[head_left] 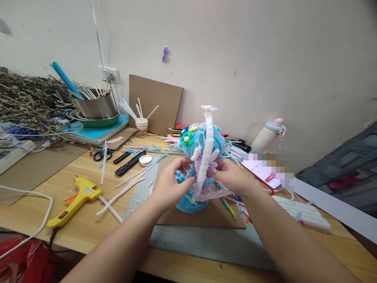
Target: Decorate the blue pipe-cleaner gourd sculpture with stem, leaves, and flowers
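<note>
A blue fuzzy pipe-cleaner ornament (pixel 190 206) stands upright in front of me, with a rounded blue top (pixel 188 147) dotted with small flowers. A thick white pipe-cleaner arch (pixel 207 145) rises along its near side, a pale pink flower at its tip. On the left, my left hand (pixel 172 181) grips the ornament's middle, thumb and fingers curled round blue pieces. My right hand (pixel 231 175) is closed at a lilac pipe-cleaner flower (pixel 213 163) beside the arch; its fingertips are partly hidden behind the petals.
Cardboard (pixel 229 218) lies under the ornament on a grey mat (pixel 212 243). To the left are a yellow glue gun (pixel 78 200), a black cutter (pixel 129 164), scissors (pixel 103 155) and glue sticks (pixel 104 163). At right lie a phone (pixel 262 173) and a white power strip (pixel 303 212).
</note>
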{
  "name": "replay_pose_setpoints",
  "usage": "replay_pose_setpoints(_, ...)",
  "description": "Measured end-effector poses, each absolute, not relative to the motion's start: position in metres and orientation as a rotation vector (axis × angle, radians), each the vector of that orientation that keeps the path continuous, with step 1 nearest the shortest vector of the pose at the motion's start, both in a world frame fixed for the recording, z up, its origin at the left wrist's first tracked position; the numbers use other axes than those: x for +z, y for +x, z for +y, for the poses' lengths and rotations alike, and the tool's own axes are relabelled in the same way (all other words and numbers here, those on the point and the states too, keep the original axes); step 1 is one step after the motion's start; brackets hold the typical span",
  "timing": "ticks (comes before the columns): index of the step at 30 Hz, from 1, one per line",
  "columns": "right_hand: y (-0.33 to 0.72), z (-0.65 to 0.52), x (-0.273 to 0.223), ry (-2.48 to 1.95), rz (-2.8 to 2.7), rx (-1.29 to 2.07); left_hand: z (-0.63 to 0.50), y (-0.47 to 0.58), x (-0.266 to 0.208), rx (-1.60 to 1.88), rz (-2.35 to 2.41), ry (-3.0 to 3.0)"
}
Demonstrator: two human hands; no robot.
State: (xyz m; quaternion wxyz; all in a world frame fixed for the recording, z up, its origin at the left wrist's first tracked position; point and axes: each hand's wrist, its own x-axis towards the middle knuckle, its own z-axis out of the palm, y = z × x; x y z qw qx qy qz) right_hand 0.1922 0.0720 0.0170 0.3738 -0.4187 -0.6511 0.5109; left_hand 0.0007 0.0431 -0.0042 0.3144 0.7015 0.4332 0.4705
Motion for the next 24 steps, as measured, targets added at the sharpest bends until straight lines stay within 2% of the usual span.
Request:
replay_pose_setpoints(4, 0.192, 0.065, 0.021, -1.126, -1.69, 1.244, 0.044, 0.0, -0.008, 1.279, 1.085, 1.912)
replay_pose_setpoints(14, 0.201, 0.062, 0.024, -1.364, -1.866, 0.828, 0.042, 0.001, -0.009, 1.301, 1.102, 1.879)
replay_pose_setpoints(17, 0.205, 0.064, 0.022, -1.34, -1.756, 0.926, 0.042, 0.001, -0.008, 1.309, 1.09, 1.852)
replay_pose_setpoints(24, 0.211, 0.069, 0.014, -1.224, -1.458, 1.408, 0.044, 0.0, -0.013, 1.308, 1.07, 1.833)
